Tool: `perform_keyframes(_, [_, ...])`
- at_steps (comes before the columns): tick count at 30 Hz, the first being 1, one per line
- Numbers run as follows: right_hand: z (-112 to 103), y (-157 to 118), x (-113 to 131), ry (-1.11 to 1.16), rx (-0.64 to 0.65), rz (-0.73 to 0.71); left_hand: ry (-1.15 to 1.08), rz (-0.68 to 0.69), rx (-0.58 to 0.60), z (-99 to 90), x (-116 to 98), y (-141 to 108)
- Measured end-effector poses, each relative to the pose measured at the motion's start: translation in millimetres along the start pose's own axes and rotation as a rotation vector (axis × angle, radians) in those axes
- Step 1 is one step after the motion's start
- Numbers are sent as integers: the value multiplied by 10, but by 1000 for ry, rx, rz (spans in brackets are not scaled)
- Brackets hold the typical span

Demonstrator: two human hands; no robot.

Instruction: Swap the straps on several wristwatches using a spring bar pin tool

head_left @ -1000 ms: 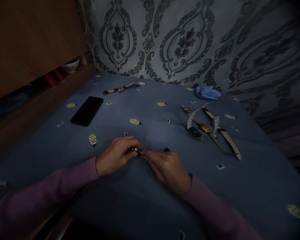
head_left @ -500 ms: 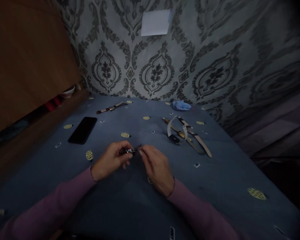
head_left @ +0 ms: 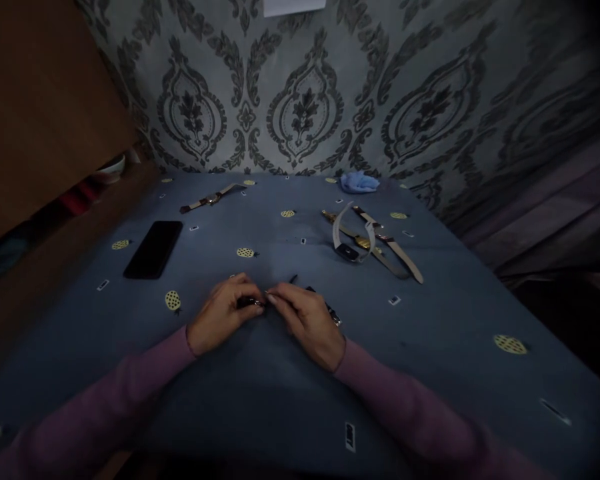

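My left hand [head_left: 224,313] is closed around a small watch [head_left: 251,302], whose shiny metal edge shows between thumb and fingers. Close against it, my right hand [head_left: 307,323] pinches thumb and forefinger together at the watch's side; what is in the pinch is too small and dark to tell. Just past my right knuckles a dark strap piece with a metal glint [head_left: 334,316] shows, partly hidden by the hand. A thin dark tip [head_left: 293,279] sticks up behind the right fingers.
A black phone [head_left: 154,250] lies left, with a strapped watch [head_left: 213,199] behind it. To the right are a white-banded smartwatch [head_left: 347,252], a gold watch [head_left: 363,243] and a pale-strapped watch [head_left: 403,259]. A blue crumpled cloth or glove [head_left: 359,182] lies by the wall.
The view has tilted down. My right fingers have come up against the watch in my left hand. A dark strap piece and a thin dark tip now show beside the right hand.
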State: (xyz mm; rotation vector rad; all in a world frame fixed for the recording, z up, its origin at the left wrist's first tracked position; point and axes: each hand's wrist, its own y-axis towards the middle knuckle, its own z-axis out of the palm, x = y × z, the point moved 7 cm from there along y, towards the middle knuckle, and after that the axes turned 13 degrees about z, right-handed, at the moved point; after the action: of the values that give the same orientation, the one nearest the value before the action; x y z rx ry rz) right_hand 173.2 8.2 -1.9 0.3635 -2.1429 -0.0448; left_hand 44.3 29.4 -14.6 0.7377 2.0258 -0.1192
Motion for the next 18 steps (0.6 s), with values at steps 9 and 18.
perform_keyframes(9, [-13,57,-70,-56,47,27,128,52,78,-86,-35,50])
perform_keyframes(18, [-59,120,-157,-34,56,73,77,-1,88,-100,26,31])
